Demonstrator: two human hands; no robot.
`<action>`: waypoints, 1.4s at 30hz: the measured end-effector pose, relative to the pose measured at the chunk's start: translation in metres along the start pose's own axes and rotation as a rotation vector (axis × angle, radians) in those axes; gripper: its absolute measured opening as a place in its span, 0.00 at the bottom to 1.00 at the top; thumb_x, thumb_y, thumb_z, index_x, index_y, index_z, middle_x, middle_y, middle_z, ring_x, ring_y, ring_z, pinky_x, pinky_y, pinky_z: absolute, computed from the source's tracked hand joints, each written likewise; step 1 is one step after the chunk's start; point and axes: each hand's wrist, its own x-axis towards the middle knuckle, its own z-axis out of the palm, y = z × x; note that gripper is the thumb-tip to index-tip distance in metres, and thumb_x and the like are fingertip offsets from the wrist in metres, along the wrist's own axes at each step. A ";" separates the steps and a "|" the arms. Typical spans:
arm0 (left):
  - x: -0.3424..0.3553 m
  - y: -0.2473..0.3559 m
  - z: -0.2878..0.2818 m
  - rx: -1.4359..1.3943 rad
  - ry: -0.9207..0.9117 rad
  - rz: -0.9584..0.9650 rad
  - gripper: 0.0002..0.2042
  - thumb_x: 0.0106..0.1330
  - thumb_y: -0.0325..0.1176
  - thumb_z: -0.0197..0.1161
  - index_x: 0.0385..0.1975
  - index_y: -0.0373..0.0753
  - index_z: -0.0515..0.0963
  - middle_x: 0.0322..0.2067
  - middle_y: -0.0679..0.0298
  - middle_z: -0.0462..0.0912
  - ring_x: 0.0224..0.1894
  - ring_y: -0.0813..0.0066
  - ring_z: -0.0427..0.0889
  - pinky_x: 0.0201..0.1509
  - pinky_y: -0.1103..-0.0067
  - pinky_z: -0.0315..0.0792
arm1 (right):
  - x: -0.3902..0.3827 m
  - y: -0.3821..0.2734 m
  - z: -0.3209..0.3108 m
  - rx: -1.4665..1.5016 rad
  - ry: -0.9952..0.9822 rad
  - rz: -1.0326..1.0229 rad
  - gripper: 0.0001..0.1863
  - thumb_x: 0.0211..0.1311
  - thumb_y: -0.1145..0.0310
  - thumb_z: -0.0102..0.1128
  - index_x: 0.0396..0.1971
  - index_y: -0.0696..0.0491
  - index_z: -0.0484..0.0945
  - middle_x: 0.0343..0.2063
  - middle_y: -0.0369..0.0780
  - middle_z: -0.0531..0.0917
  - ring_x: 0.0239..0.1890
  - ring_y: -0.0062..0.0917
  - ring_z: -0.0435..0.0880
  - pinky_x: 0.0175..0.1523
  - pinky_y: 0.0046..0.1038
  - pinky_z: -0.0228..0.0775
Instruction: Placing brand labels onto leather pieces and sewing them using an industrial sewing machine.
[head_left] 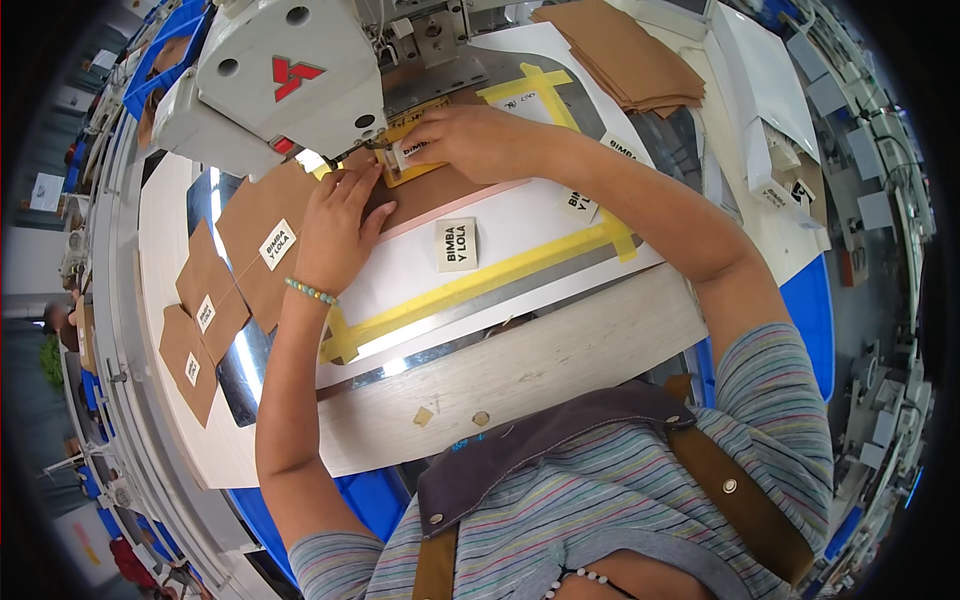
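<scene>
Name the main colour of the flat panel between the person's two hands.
The flat panel is brown, showing best in the head view.

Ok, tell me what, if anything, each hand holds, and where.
The right hand covers the right side of the yellow frame, at the white label; the left hand is by the frame's left edge. Whether either grips it cannot be told.

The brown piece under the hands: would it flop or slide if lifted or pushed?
The brown piece looks thin, so it's probably light and might bend when lifted. Lying flat, it would likely slide rather than roll if pushed.
</scene>
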 end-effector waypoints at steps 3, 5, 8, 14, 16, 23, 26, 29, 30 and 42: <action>0.001 0.001 -0.001 0.007 -0.001 0.008 0.24 0.69 0.31 0.69 0.63 0.31 0.77 0.58 0.50 0.83 0.61 0.47 0.78 0.67 0.61 0.73 | 0.000 0.000 0.000 0.012 -0.001 0.000 0.20 0.65 0.77 0.55 0.53 0.51 0.89 0.62 0.39 0.84 0.66 0.37 0.78 0.70 0.37 0.73; 0.001 0.002 -0.002 0.013 0.000 0.011 0.23 0.69 0.31 0.69 0.62 0.31 0.77 0.58 0.50 0.83 0.61 0.48 0.78 0.67 0.61 0.73 | 0.000 0.000 0.000 0.007 0.002 0.002 0.20 0.65 0.77 0.55 0.53 0.51 0.88 0.62 0.39 0.84 0.66 0.37 0.78 0.70 0.37 0.72; 0.000 0.005 -0.004 0.010 0.006 0.010 0.21 0.69 0.31 0.68 0.60 0.31 0.79 0.58 0.51 0.83 0.60 0.48 0.79 0.66 0.61 0.74 | 0.000 0.001 0.002 0.021 0.006 0.020 0.20 0.65 0.77 0.54 0.53 0.52 0.88 0.62 0.40 0.84 0.66 0.38 0.78 0.71 0.38 0.72; -0.007 0.006 -0.011 -0.081 0.002 -0.119 0.17 0.71 0.31 0.66 0.57 0.32 0.81 0.58 0.53 0.84 0.59 0.50 0.80 0.64 0.64 0.75 | 0.004 0.008 0.011 0.061 0.040 0.059 0.21 0.64 0.78 0.53 0.53 0.54 0.88 0.61 0.42 0.84 0.67 0.39 0.77 0.72 0.39 0.71; -0.008 0.004 -0.011 -0.004 0.077 -0.070 0.16 0.72 0.31 0.66 0.56 0.32 0.82 0.59 0.54 0.84 0.60 0.51 0.80 0.64 0.64 0.76 | 0.006 0.012 0.013 0.088 0.054 0.075 0.21 0.64 0.78 0.53 0.53 0.54 0.88 0.61 0.42 0.84 0.67 0.39 0.78 0.72 0.39 0.71; -0.012 0.004 -0.008 -0.002 0.046 -0.072 0.16 0.73 0.32 0.66 0.56 0.31 0.82 0.59 0.53 0.84 0.61 0.51 0.79 0.64 0.64 0.76 | 0.011 0.010 0.007 0.047 -0.003 0.132 0.24 0.62 0.81 0.52 0.58 0.56 0.85 0.65 0.40 0.81 0.69 0.38 0.75 0.74 0.37 0.69; -0.010 0.004 -0.005 0.007 0.049 -0.048 0.16 0.73 0.32 0.66 0.57 0.31 0.81 0.59 0.53 0.84 0.62 0.51 0.79 0.63 0.64 0.77 | 0.002 0.006 -0.005 0.097 -0.074 0.191 0.23 0.65 0.79 0.52 0.59 0.55 0.83 0.66 0.40 0.80 0.70 0.38 0.74 0.75 0.37 0.68; -0.011 0.002 -0.006 -0.023 0.056 -0.052 0.17 0.73 0.32 0.66 0.57 0.30 0.81 0.59 0.53 0.84 0.63 0.50 0.79 0.63 0.63 0.77 | -0.020 0.011 -0.026 0.152 -0.010 0.227 0.21 0.70 0.76 0.52 0.60 0.53 0.83 0.67 0.40 0.79 0.71 0.37 0.73 0.76 0.38 0.66; -0.012 0.002 -0.006 -0.026 0.046 -0.060 0.17 0.73 0.32 0.66 0.58 0.30 0.81 0.60 0.53 0.83 0.64 0.50 0.78 0.65 0.63 0.76 | -0.032 0.013 -0.033 0.158 0.116 0.186 0.20 0.72 0.74 0.53 0.60 0.52 0.83 0.67 0.39 0.79 0.71 0.37 0.73 0.76 0.38 0.65; -0.004 0.003 0.007 0.054 0.052 0.052 0.23 0.68 0.33 0.71 0.61 0.32 0.79 0.67 0.52 0.77 0.69 0.49 0.73 0.72 0.61 0.70 | -0.130 0.081 -0.055 0.419 0.722 0.801 0.13 0.76 0.73 0.56 0.51 0.57 0.87 0.52 0.34 0.89 0.51 0.17 0.85 0.59 0.22 0.74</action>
